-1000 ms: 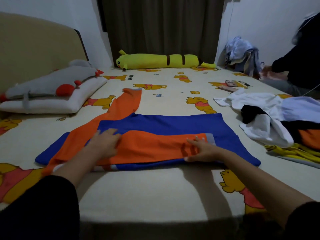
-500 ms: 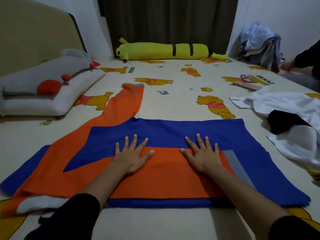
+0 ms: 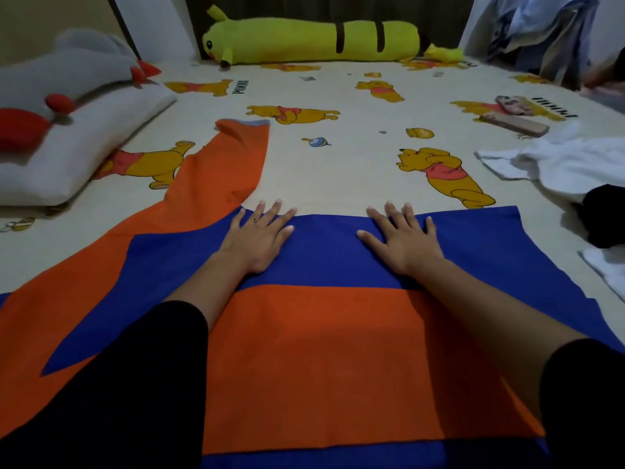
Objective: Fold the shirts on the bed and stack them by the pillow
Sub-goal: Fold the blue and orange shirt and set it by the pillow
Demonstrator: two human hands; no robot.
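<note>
A blue and orange long-sleeved shirt (image 3: 324,252) lies flat across the bed in front of me, with one orange sleeve folded over its body and the other sleeve (image 3: 230,164) stretched toward the pillow. My left hand (image 3: 257,235) and my right hand (image 3: 402,238) press flat on the blue cloth at its far edge, fingers spread and straight. The white pillow (image 3: 77,150) lies at the left, with a grey plush toy on it. A heap of white and dark shirts (image 3: 561,164) sits at the right edge.
A long yellow plush bolster (image 3: 311,38) lies along the far side under the curtain. A phone and a flat case (image 3: 514,116) rest on the cartoon-print sheet (image 3: 338,157) at the right. More clothes (image 3: 541,32) hang in the far right corner.
Both hands have slid forward from the folded orange sleeve to the shirt's far blue edge, staying flat. My head has come closer and lower over the shirt.
</note>
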